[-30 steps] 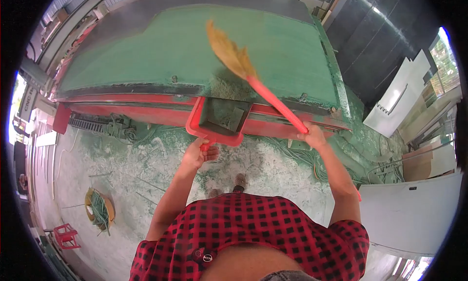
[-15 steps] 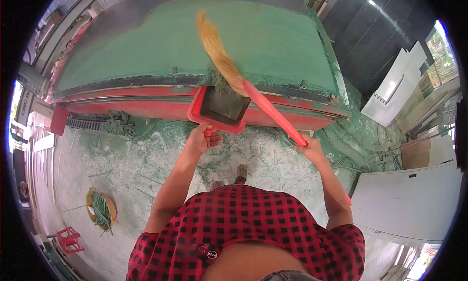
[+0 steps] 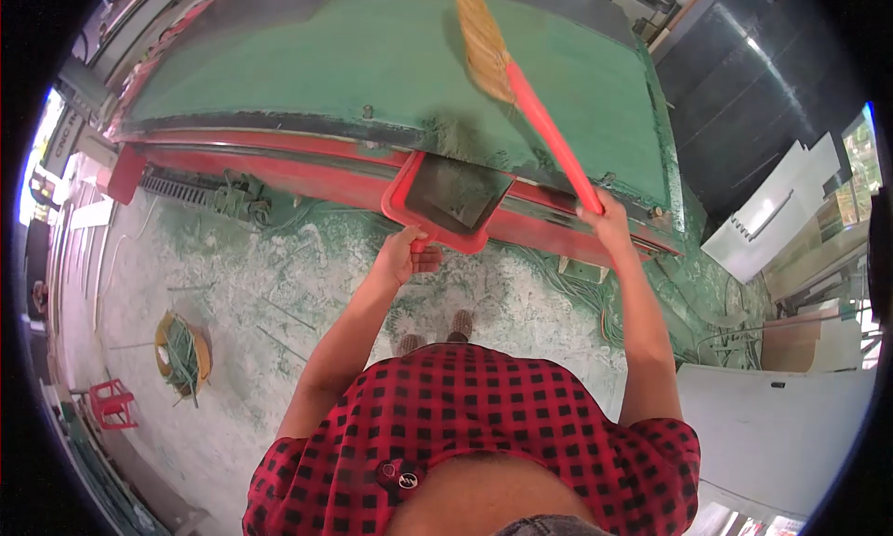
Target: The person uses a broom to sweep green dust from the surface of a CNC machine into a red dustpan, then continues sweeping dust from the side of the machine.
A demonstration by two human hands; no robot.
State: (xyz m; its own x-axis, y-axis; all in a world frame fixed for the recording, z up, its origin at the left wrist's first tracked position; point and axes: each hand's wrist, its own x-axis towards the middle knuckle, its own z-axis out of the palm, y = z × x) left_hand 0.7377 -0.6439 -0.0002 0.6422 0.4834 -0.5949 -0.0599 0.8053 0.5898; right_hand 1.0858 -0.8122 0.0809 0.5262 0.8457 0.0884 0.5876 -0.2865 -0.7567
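Observation:
My left hand [image 3: 407, 255] is closed round the short handle of a red dustpan [image 3: 402, 201], which is held up against the front edge of the machine bed [image 3: 307, 80]. Dark dust lies inside the pan. A heap of greenish dust [image 3: 454, 138] sits on the bed's edge right at the pan's mouth. My right hand [image 3: 609, 224] grips the end of the red handle of a broom [image 3: 549, 127]. Its straw-coloured bristles reach out over the green, dusty surface, beyond the heap.
Hoses and cables [image 3: 586, 294] run along the dusty floor under the bed. A yellow bucket of green strips [image 3: 186, 355] and a red stool [image 3: 113, 404] stand to the left. White panels [image 3: 758, 224] lean at the right, near a white cabinet [image 3: 777, 424].
The broom has swung up and away from the dustpan, farther over the bed, with my right hand raised. The dustpan stays at the bed's edge.

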